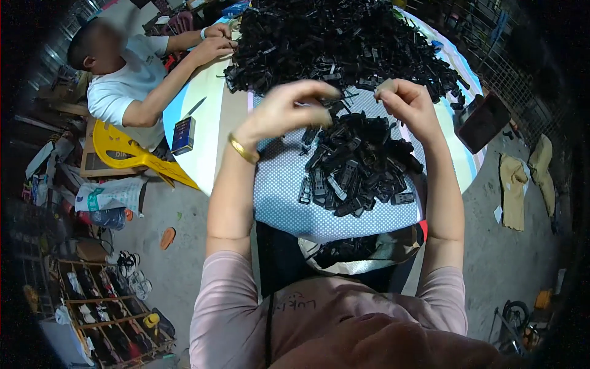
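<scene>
A loose pile of small black plastic pieces, like buckles or clips [356, 166], lies on the pale dotted cloth [283, 200] in front of me. Over its far left side hovers my left hand [292, 114], slightly blurred, thumb and fingers curved apart with nothing seen between them. My right hand [410, 109] is above the pile's far right side, thumb and fingertips pinched together. Whatever that pinch holds is too small to make out. Just beyond both hands rises a much larger heap of similar black pieces [344, 43].
A co-worker [126, 92] sits at the far left, hands at the big heap. On the striped tabletop [212, 135] lie a dark blue box [183, 135] and a thin blade [196, 106]. A dark phone [484, 123] stands at right. Below the near edge hangs an open bag [362, 267] with black pieces.
</scene>
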Demonstrator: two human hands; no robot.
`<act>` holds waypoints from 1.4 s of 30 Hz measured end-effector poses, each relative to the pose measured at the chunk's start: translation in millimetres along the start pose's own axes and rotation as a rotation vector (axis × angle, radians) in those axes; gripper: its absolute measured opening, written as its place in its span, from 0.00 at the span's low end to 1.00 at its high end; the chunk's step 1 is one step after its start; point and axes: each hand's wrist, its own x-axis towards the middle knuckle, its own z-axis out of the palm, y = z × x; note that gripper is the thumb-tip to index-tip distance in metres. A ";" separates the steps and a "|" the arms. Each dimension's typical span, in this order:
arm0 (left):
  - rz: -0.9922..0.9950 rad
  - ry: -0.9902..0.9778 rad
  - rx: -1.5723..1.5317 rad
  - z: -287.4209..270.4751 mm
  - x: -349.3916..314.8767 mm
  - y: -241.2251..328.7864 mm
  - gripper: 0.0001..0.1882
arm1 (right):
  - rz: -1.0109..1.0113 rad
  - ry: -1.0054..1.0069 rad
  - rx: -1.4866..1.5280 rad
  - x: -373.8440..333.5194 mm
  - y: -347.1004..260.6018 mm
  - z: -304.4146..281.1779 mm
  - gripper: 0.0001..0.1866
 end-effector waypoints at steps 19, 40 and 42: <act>0.079 0.350 -0.174 38.1 16.3 -7.2 0.19 | -0.616 0.106 -0.458 -11.9 -5.7 48.8 0.11; 0.210 0.249 -0.453 66.2 14.5 -1.9 0.22 | 0.168 -0.020 0.110 -4.8 -9.4 25.5 0.11; 0.247 0.275 -0.472 65.6 16.7 -5.0 0.21 | 0.223 -0.027 0.167 -6.8 -10.3 26.7 0.12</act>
